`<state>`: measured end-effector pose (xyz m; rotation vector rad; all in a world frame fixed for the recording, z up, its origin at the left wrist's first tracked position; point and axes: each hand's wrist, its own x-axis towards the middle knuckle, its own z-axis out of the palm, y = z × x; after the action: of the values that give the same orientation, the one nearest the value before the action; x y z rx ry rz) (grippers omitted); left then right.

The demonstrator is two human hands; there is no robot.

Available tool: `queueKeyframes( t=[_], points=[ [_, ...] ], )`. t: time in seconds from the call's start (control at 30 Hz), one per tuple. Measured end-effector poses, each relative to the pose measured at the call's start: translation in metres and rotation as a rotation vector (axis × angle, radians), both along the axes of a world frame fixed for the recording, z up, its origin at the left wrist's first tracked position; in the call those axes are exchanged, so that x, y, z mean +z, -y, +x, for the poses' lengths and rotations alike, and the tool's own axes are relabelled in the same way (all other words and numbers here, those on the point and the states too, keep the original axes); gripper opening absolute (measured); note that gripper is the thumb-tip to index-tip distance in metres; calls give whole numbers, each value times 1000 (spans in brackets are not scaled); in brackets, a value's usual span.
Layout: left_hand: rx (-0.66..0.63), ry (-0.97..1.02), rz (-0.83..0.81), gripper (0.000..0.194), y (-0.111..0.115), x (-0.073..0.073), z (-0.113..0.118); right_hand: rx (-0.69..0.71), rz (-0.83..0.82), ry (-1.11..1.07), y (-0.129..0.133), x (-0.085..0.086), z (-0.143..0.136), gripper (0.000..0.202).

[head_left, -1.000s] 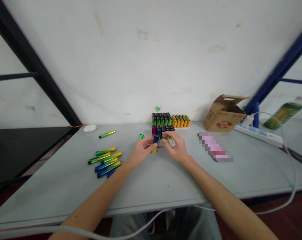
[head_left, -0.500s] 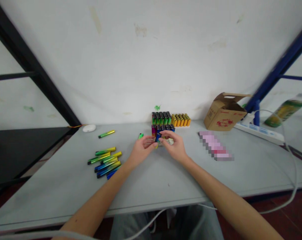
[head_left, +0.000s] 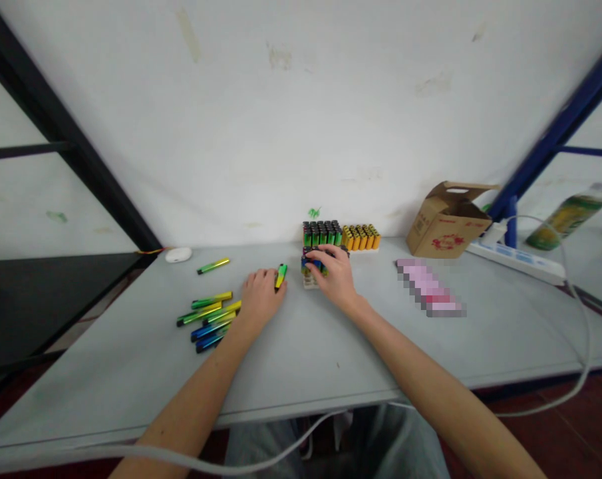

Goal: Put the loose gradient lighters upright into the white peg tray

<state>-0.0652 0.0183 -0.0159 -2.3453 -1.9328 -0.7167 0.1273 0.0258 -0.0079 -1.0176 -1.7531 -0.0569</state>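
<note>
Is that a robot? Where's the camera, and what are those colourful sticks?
No robot! These are a person's bare left hand and right hand. The camera is worn on that person's head, looking forward and down. On the grey table, shiny tubes lie on the left, and others stand upright near the wall. On the right is an open cardboard box. The left hand is at a green-and-yellow tube; the right fingertips are at a blue tube. I can't tell how firmly they're held.
</note>
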Motion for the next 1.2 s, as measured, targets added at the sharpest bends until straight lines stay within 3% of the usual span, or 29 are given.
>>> queueKeyframes(
  t=[0.3,0.83,1.0,1.2],
  points=[
    [74,-179,-84,34,3,7,2,-16,-10,145,-3,-6,5,20],
    [88,-153,-88,27,1,4,0,-111,-1,265,-1,-6,11,35],
    [121,-36,-87,21,-1,7,-3,-99,1,216,5,-3,19,38],
    [129,391,-106,24,-3,16,2,-50,87,55,13,6,25,23]
  ],
)
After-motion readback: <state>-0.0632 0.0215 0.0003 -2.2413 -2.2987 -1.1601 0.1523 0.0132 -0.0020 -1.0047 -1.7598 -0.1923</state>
